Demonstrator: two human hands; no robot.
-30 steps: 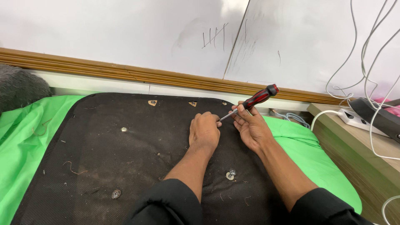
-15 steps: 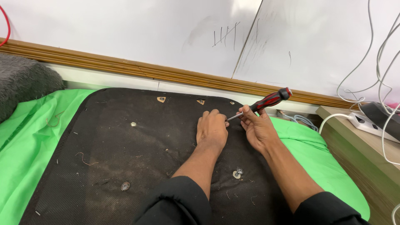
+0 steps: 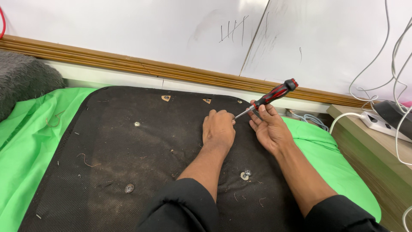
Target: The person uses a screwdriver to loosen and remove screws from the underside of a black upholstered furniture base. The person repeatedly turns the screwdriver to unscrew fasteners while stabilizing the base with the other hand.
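Note:
A dusty black fabric-covered panel (image 3: 128,146) lies flat on a green cloth (image 3: 30,141). My left hand (image 3: 219,129) rests palm down on the panel's far right part, fingers curled around the metal tip of a screwdriver. My right hand (image 3: 270,126) holds that red-and-black-handled screwdriver (image 3: 274,93) by the base of its handle, thumb and fingers loosely around it, the handle slanting up to the right. What sits under the left fingertips is hidden.
Metal screws and washers dot the panel (image 3: 245,174) (image 3: 128,187) (image 3: 137,124); triangular brackets (image 3: 165,98) sit at its far edge. A grey fuzzy thing (image 3: 25,81) lies at left. A wooden shelf (image 3: 377,154) at right carries a white power strip (image 3: 382,122) and cables. White wall with wooden moulding behind.
My right fingers have loosened and spread around the screwdriver handle. The view shifted slightly; both hands stay at the same spot on the panel.

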